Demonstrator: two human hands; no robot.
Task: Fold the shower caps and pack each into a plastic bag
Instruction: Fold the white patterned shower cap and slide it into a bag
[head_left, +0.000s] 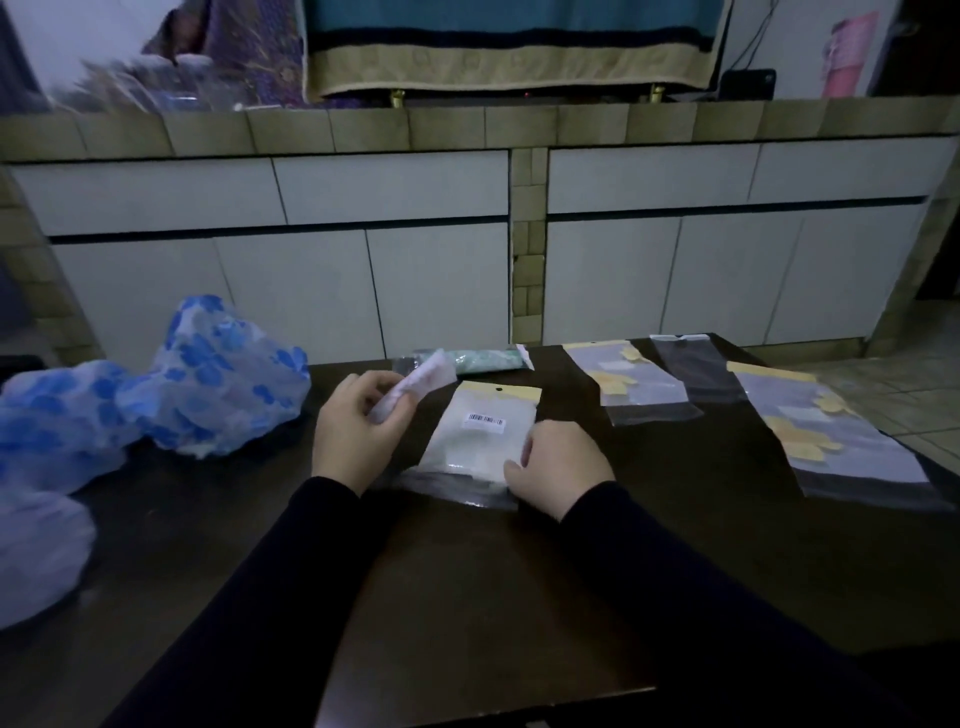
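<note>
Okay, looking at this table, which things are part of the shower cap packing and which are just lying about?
Part of the job:
- left hand gripping a folded shower cap
- right hand on the barcoded bag
- blue-flowered shower caps
- yellow-topped bags
- packed green cap

Lying about:
- tiled counter
- draped cloth
- black box

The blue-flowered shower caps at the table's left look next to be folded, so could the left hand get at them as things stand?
Probably not right away: the left hand grips a folded cap. Otherwise bare table lies between it and the blue-flowered shower caps.
</note>
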